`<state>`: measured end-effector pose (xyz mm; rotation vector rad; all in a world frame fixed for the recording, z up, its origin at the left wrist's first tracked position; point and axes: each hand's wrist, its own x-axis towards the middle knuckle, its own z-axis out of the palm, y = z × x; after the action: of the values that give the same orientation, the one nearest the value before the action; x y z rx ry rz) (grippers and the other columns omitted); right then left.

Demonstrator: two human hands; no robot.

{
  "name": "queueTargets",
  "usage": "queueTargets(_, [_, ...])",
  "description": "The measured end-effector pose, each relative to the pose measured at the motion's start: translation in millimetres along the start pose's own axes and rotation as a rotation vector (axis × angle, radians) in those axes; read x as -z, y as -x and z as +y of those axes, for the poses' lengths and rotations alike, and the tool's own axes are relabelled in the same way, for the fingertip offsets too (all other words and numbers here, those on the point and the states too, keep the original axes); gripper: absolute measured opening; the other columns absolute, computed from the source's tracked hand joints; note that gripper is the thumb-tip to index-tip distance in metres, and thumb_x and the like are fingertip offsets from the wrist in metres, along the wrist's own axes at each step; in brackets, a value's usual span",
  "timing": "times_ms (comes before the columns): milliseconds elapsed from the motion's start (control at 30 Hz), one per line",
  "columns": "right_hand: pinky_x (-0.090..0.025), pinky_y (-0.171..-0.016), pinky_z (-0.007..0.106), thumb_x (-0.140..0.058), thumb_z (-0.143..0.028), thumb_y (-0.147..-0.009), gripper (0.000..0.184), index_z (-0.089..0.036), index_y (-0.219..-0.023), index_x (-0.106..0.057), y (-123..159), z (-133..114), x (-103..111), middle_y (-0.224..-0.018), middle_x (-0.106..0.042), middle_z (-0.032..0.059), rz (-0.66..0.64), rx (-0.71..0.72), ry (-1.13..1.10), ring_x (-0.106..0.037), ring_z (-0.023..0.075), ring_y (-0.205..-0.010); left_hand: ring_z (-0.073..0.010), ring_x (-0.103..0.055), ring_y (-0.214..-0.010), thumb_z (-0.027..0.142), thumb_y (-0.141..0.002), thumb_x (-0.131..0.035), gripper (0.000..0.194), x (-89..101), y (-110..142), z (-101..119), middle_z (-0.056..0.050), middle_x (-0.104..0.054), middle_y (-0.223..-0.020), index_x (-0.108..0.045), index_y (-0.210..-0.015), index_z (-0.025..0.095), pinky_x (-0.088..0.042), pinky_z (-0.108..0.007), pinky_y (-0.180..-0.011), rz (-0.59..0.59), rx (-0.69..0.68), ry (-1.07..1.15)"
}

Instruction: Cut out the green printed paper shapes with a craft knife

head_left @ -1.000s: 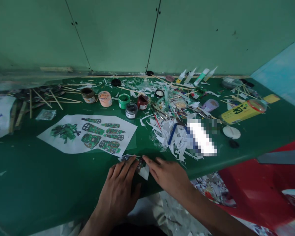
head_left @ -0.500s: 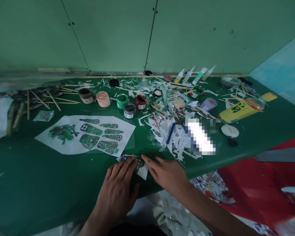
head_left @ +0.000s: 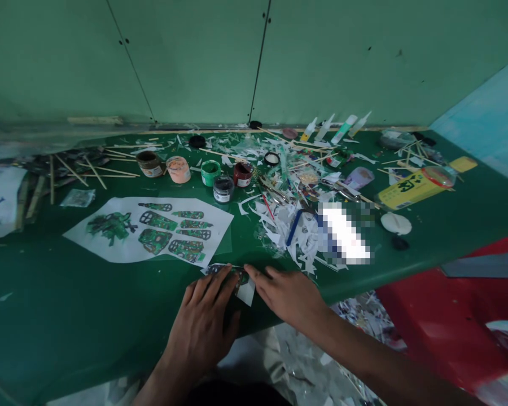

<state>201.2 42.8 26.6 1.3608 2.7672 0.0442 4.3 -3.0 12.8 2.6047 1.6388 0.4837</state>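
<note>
A small piece of printed paper, white with a dark green and brown pattern, lies at the table's front edge. My left hand rests palm down over its left part, fingers stretched out and thumb apart. At the paper's upper right corner, my right hand has its index fingertip pressed down, with the other fingers curled in; its thumb is mostly hidden. Just beyond my hands lies a larger printed sheet with green patterned shapes and a painted green figure.
Open paint jars stand behind the sheet. Paper scraps, pliers and a blue-handled tool clutter the middle right. Farther right lies a yellow canister; glue bottles stand at the back, wooden sticks at left.
The camera view has shifted very slightly. Both hands stay at the small paper piece, with hardly any visible movement.
</note>
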Motion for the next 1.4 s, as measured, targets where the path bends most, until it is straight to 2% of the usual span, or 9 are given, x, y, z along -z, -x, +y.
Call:
queueTargets(200, [-0.032,-0.044,0.026,-0.045,-0.016,-0.089,0.047,-0.022,-0.135,-0.055,1,3,-2,-0.076,-0.068,0.0053,0.062,0.03,0.018,-0.057,0.0118,-0.048,-0.0289,-0.052,-0.121,0.023,-0.08,-0.052,0.054,-2.3,1,0,-0.007,-0.053,-0.14,-0.048,-0.134,0.021,-0.043,-0.045,-0.094,-0.014,0.02,0.0])
queueTargets(567, [-0.032,-0.043,0.027,-0.048,-0.014,-0.086,0.055,-0.022,-0.141,-0.049,5,3,-3,-0.079,-0.068,0.0063,-0.004,0.057,0.095,-0.059,0.014,-0.052,-0.029,-0.052,-0.12,0.024,-0.081,-0.051,0.052,-2.5,2,0,-0.008,-0.052,-0.141,-0.049,-0.133,0.02,-0.043,-0.044,-0.093,-0.011,-0.003,-0.044])
queueTargets(767, [-0.033,-0.042,0.027,-0.047,-0.013,-0.087,0.057,-0.022,-0.143,-0.045,9,3,5,-0.084,-0.07,0.0078,-0.1,0.035,0.123,-0.061,0.0143,-0.051,-0.0296,-0.054,-0.117,0.024,-0.08,-0.052,0.052,-1.2,0,0,-0.009,-0.055,-0.138,-0.05,-0.132,0.018,-0.044,-0.045,-0.09,0.002,-0.014,-0.059])
queueTargets(933, [-0.035,-0.043,0.028,-0.045,-0.014,-0.089,0.052,-0.021,-0.14,-0.049,14,12,4,-0.081,-0.07,0.0068,-0.091,0.016,0.032,-0.061,0.0151,-0.051,-0.0288,-0.054,-0.116,0.025,-0.081,-0.051,0.05,0.2,0,-1,-0.009,-0.055,-0.136,-0.051,-0.13,0.021,-0.045,-0.043,-0.091,0.007,-0.014,-0.053])
queueTargets(1033, [-0.04,-0.049,0.026,-0.041,-0.021,-0.093,0.042,-0.026,-0.132,-0.057,11,18,3,-0.085,-0.073,0.0046,-0.026,-0.052,-0.181,-0.065,0.0154,-0.059,-0.0273,-0.057,-0.111,0.025,-0.082,-0.051,0.048,0.8,0,-2,-0.01,-0.057,-0.13,-0.051,-0.13,0.023,-0.046,-0.042,-0.089,0.004,0.006,-0.029])
queueTargets(1133, [-0.045,-0.058,0.027,-0.038,-0.032,-0.096,0.036,-0.024,-0.123,-0.06,0,14,4,-0.094,-0.074,0.0051,0.058,-0.206,-0.386,-0.069,0.0182,-0.073,-0.0267,-0.057,-0.11,0.024,-0.083,-0.05,0.046,-0.7,1,-2,-0.009,-0.059,-0.126,-0.051,-0.129,0.022,-0.047,-0.043,-0.09,0.029,-0.011,-0.024])
queueTargets(1233, [-0.047,-0.061,0.029,-0.044,-0.042,-0.093,0.038,-0.022,-0.123,-0.057,-16,1,6,-0.091,-0.074,0.0064,0.048,-0.335,-0.422,-0.07,0.0221,-0.076,-0.0265,-0.056,-0.113,0.022,-0.082,-0.05,0.046,-3.8,3,-3,-0.009,-0.059,-0.128,-0.052,-0.128,0.02,-0.045,-0.044,-0.095,0.072,-0.055,-0.043])
queueTargets(1400, [-0.046,-0.063,0.029,-0.05,-0.039,-0.092,0.035,-0.024,-0.122,-0.055,-31,-11,7,-0.096,-0.074,0.0061,-0.037,-0.358,-0.393,-0.07,0.0225,-0.082,-0.0243,-0.051,-0.124,0.011,-0.075,-0.047,0.048,-4.8,6,-5,-0.008,-0.059,-0.131,-0.057,-0.121,0.019,-0.036,-0.045,-0.11,0.082,-0.065,0.025])
